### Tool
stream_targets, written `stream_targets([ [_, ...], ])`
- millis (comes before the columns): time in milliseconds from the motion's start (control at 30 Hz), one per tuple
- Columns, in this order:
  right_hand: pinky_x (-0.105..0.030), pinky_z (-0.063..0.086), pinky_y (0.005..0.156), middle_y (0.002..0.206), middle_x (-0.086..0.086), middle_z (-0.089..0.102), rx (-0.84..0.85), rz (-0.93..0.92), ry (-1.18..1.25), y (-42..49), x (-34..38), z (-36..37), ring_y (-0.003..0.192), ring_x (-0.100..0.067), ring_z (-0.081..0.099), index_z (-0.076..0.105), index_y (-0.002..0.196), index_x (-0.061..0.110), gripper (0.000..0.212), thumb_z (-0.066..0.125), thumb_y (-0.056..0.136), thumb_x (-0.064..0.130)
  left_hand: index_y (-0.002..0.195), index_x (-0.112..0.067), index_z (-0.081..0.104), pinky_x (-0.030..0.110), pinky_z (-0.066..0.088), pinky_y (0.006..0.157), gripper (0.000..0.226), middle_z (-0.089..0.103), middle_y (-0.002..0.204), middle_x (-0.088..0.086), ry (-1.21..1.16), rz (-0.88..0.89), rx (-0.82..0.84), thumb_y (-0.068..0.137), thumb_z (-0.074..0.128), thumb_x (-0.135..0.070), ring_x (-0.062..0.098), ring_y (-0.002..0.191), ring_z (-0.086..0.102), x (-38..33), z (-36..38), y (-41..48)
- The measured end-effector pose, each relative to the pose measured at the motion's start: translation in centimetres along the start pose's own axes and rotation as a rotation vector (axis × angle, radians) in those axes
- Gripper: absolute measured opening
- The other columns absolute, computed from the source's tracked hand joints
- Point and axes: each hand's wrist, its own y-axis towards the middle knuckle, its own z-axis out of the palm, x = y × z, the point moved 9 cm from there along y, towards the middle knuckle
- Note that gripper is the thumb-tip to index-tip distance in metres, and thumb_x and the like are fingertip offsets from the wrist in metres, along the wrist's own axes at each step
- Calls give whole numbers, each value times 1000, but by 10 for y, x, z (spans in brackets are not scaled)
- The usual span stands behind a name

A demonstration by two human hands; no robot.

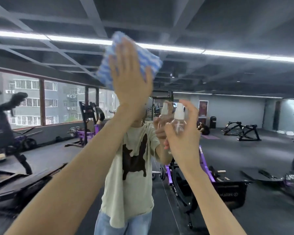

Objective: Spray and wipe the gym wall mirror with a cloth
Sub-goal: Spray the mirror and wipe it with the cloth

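**Cloth Flat on the Mirror, Bottle Held Beside It**

The left hand (131, 77) is reaching up from the near left on an almost straight arm; its fingers are lying straight and slightly spread, with the palm flat on the blue-and-white cloth (151, 62); it is pressing the cloth against the mirror (244, 82) high above centre, nothing curling round it; the cloth is showing past the fingertips and on both sides of the hand, its edges looking blurred. The right hand (183, 139) is rising from the near right, lower than the left; its fingers and thumb are curling round the small clear spray bottle (178, 122), which is standing upright, white cap on top, close to the glass, its reflection sitting just left of it. The mirror is showing 1 person in a cream T-shirt (132, 180), with purple gym machines (202, 160) on the dark floor behind.
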Motion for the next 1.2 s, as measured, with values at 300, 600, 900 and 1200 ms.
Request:
stream_targets([
  [300,-26,47,41,65,4,64,-74,-1,102,-7,-10,-30,45,-10,58,41,115,46,63,54,90,-9,154,-7,6,40,-1,121,69,4,161,12,-26,56,104,100,15,-49,24,149,4,23,9,-18],
  [600,-38,52,46,82,-7,70,28,10,93,-16,-14,-4,59,-29,64,40,116,55,65,57,90,-2,154,-10,7,39,-10,119,66,9,161,10,-15,382,165,100,14,-48,25,149,6,-17,14,-65],
  [900,-31,47,43,83,-11,68,-17,51,141,-21,-23,-12,50,-32,56,41,117,52,63,55,90,-4,153,-6,9,41,2,121,68,8,161,12,102,-350,13,100,15,-48,27,149,6,127,-11,-27],
  [1200,-42,55,63,95,1,68,-3,-23,78,-46,-22,9,68,-23,64,40,121,52,65,56,88,-1,154,-12,12,38,-1,121,65,12,159,2,18,936,281,100,21,-47,16,149,0,20,10,-199],
])
